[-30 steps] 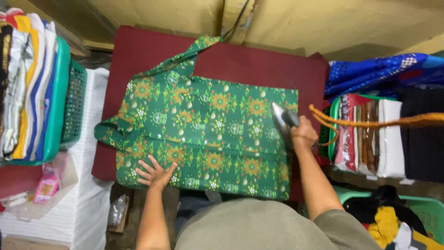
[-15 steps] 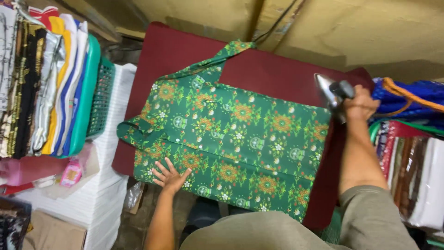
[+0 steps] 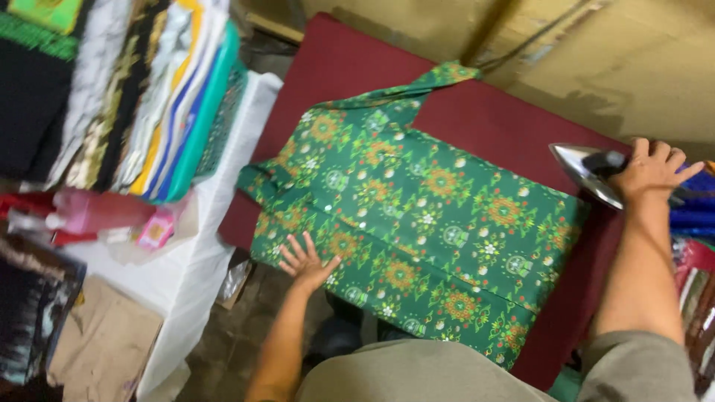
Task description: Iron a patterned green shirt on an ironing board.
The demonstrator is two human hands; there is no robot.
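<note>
A green patterned shirt (image 3: 417,216) lies spread flat on a dark red ironing board (image 3: 491,126). My left hand (image 3: 305,262) rests open, fingers apart, on the shirt's near left edge. My right hand (image 3: 652,170) grips the handle of a silver iron (image 3: 585,173), held tilted up at the board's right side, off the shirt. One sleeve (image 3: 439,78) of the shirt points toward the far edge.
A stack of folded fabrics (image 3: 134,97) in a teal basket stands on a white table (image 3: 201,246) at left, with a pink bottle (image 3: 89,212) beside it. More coloured fabrics (image 3: 693,216) sit at right. A tan wall (image 3: 611,59) backs the board.
My right hand has carried the iron off the shirt to the board's right side. My view has swung left and tilted. The left hand stays on the shirt's near edge.
</note>
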